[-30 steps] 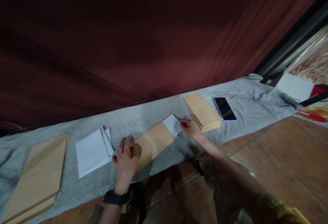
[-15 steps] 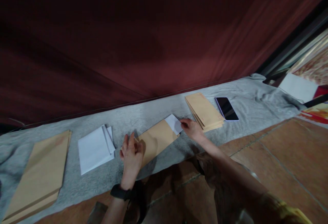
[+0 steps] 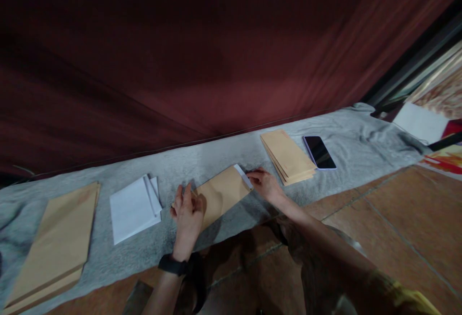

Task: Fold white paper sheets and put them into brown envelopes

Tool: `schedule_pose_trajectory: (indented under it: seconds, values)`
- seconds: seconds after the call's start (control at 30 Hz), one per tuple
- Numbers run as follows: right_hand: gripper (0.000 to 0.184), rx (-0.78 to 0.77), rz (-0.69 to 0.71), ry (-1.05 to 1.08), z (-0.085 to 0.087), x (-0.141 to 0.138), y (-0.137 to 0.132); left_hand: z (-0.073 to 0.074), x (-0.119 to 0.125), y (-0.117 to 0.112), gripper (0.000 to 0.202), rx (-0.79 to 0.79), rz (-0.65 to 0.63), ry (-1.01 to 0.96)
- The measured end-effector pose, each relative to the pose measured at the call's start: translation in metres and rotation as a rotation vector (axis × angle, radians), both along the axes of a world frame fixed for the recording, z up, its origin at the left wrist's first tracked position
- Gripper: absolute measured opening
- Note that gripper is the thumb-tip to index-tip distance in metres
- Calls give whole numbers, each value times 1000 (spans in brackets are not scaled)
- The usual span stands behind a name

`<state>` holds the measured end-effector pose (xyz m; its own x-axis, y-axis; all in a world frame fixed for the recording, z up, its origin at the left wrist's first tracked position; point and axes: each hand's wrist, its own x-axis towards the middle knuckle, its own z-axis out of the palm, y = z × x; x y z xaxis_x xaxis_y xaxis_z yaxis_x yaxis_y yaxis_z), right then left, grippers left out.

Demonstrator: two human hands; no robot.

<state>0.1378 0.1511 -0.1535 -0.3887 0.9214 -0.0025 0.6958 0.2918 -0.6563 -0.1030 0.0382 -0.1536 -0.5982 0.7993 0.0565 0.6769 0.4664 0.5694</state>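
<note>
Brown envelope (image 3: 221, 193) lies flat on the grey cloth (image 3: 202, 161), mid-strip, a sliver of white paper (image 3: 243, 176) showing at its open right end. Right hand (image 3: 266, 185) sits at that end, fingers curled against the paper edge; grip closure cannot be told. Left hand (image 3: 188, 214) rests on the near-left corner, fingers loosely bent, pinning it. Judgement: hold the left corner firm and press square along the long axis, or the sheet may buckle. Outward: white sheets (image 3: 134, 207) left, envelope stack (image 3: 57, 243) far left, second stack (image 3: 287, 155) and phone (image 3: 319, 152) right. Tiled floor (image 3: 397, 219); dark red curtain (image 3: 202, 50) behind.
</note>
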Motion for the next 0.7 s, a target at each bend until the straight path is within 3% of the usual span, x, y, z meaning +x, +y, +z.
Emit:
schedule_pose_trajectory:
  seconds: [0.4,0.7]
  values:
    - [26,59,59,13,-4,-3,-1,-4,0,6,52,37,-6,15]
    - [23,46,83,47,-7,-7,1,2,0,10,53,23,-31,3]
